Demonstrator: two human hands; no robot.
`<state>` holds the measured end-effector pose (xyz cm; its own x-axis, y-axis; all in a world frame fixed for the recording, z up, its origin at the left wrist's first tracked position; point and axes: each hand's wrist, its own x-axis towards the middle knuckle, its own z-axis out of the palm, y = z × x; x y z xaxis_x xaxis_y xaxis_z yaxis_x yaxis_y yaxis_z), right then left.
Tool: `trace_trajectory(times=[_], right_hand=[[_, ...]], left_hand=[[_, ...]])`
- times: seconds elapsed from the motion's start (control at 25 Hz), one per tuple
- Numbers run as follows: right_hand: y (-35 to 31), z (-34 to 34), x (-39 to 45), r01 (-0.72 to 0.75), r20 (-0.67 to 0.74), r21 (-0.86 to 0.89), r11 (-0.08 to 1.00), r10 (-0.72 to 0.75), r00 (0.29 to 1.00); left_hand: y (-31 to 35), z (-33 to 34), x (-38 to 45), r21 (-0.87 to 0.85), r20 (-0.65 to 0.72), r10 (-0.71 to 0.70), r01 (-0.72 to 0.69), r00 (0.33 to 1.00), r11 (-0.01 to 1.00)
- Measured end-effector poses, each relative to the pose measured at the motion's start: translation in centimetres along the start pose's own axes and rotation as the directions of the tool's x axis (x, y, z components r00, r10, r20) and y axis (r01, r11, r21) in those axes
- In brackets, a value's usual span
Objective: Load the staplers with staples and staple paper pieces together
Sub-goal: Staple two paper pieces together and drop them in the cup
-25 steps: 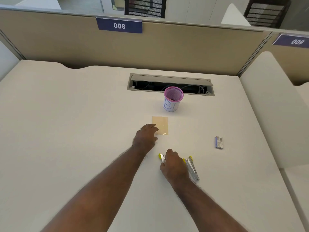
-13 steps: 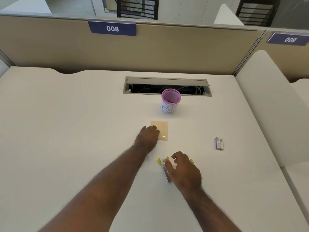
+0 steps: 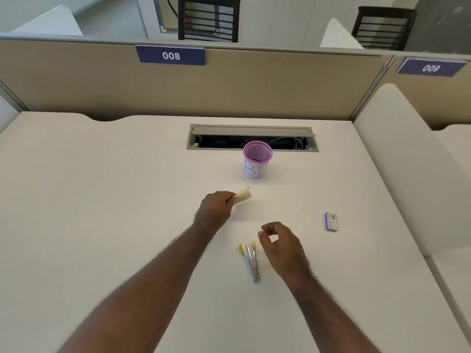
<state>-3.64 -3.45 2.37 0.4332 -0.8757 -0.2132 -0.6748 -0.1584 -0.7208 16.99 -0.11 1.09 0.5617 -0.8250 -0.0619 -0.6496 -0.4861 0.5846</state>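
The left hand pinches a tan paper by its near edge, lifting it off the desk; the paper is blurred. The right hand hovers with fingers loosely curled, holding nothing, just right of the stapler, which lies flat and open. A staple box lies well to the right. A pink cup stands beyond the paper. Both forearms reach forward from the bottom edge.
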Motion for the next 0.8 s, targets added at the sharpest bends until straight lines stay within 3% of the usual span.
trace_trajectory(times=[0.04, 0.08, 0.16, 0.2, 0.28, 0.4, 0.52, 0.6, 0.64, 0.8], right_hand=[[-0.4, -0.2, 0.6, -0.022, 0.005, 0.105, 0.994, 0.022, 1.000], [-0.8, -0.5, 1.1, -0.051, 0.029, 0.213, 0.976, 0.046, 0.999], [-1.7, -1.0, 2.0, -0.129, 0.139, 0.424, 0.896, 0.077, 0.987], [-2.1, -1.2, 2.3, -0.169, 0.190, 0.509, 0.844, 0.081, 0.978], [-2.7, -1.7, 2.6, -0.181, 0.202, 0.590, 0.787, 0.074, 0.977], [-3.3, -2.3, 2.6, -0.113, 0.099, 0.559, 0.821, 0.069, 0.993], [-3.6, -3.1, 2.1, -0.088, 0.096, 0.584, 0.807, 0.039, 0.995], [-3.8, -3.8, 1.7, -0.077, 0.121, 0.598, 0.798, 0.006, 0.993], [-3.9, -4.0, 1.5, -0.074, 0.137, 0.590, 0.804, -0.010, 0.991], [-4.4, -5.0, 1.1, -0.024, 0.175, 0.476, 0.879, -0.068, 0.982]], left_hand=[[0.4, -0.6, -0.6, -0.201, -0.005, -0.078, 0.075, 0.997, 0.977], [1.0, -1.0, -1.5, -0.457, 0.053, -0.154, 0.161, 0.987, 0.875], [2.0, -1.6, -3.9, -0.831, 0.241, -0.167, 0.292, 0.956, 0.474], [2.4, -1.7, -5.2, -0.888, 0.309, -0.128, 0.334, 0.942, 0.316], [3.1, -1.8, -7.4, -0.902, 0.399, -0.058, 0.403, 0.915, 0.157], [3.9, -2.1, -9.3, -0.892, 0.443, -0.029, 0.443, 0.896, 0.089], [3.9, -2.9, -10.0, -0.899, 0.437, -0.067, 0.435, 0.897, -0.050], [3.9, -3.5, -10.2, -0.917, 0.398, -0.086, 0.394, 0.913, -0.061], [3.8, -3.8, -10.2, -0.931, 0.365, -0.092, 0.366, 0.927, -0.003], [3.8, -5.3, -10.2, -0.888, 0.287, -0.025, 0.276, 0.958, 0.367]])
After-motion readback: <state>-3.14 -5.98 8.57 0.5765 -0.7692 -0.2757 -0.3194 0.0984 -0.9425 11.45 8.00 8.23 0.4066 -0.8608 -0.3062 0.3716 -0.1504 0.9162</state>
